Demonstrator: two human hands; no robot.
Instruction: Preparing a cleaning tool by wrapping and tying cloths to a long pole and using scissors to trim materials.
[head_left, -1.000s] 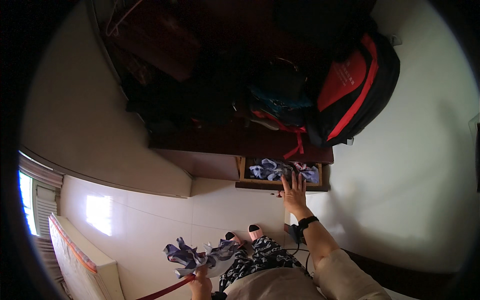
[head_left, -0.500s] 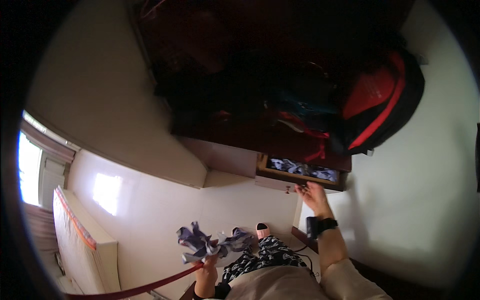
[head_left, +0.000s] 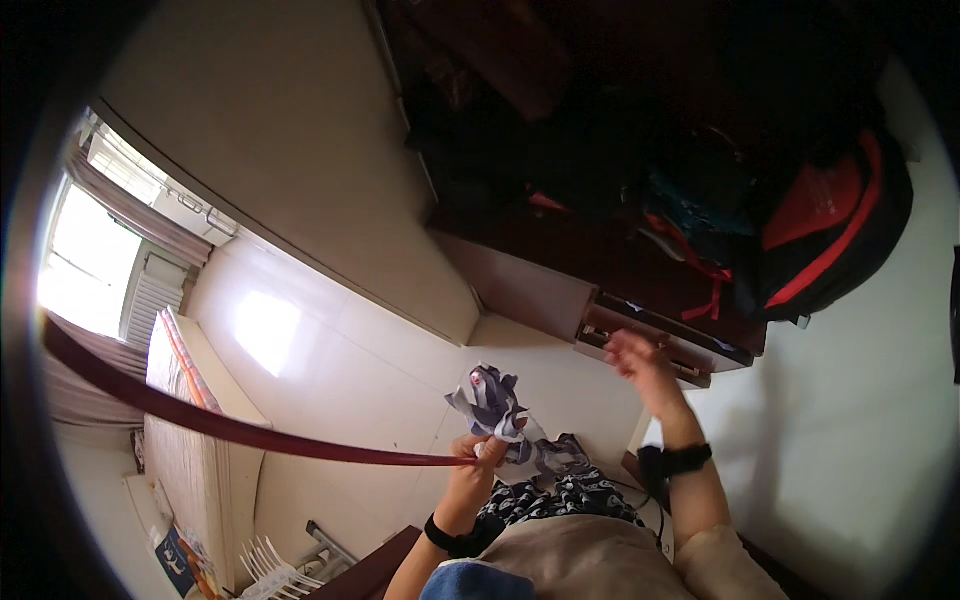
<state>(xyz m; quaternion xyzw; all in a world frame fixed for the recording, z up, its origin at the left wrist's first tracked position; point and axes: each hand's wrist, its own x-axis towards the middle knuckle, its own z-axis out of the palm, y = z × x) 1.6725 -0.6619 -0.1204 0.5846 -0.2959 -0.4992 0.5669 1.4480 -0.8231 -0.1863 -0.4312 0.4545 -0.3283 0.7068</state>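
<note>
- Grey and purple cloth [head_left: 488, 402] sits crumpled in our left hand [head_left: 482, 450], which is clamped on it together with a long dark red strip [head_left: 260, 435], over the floor [head_left: 370, 370] and before our patterned trousers [head_left: 590, 497].
- Our right hand [head_left: 648, 368] has its fingers loosely apart and looks empty, close to the drawer [head_left: 690, 368]; blur means we cannot tell whether it touches the front.
- We judge that the cloth could slip, because one hand grips two things and loose ends trail toward our lap.
- Turning could swing the strip into the mattress [head_left: 200, 490], since it reaches far out to our left.
- Fingers could get pinched if the drawer were pushed while they rest on its edge; the red ribbon [head_left: 706, 303] dangling above might catch too.
- Against half a second ago, the pale cloths inside the drawer no longer show, it seems pushed further in, and the strip crosses higher on our left.
</note>
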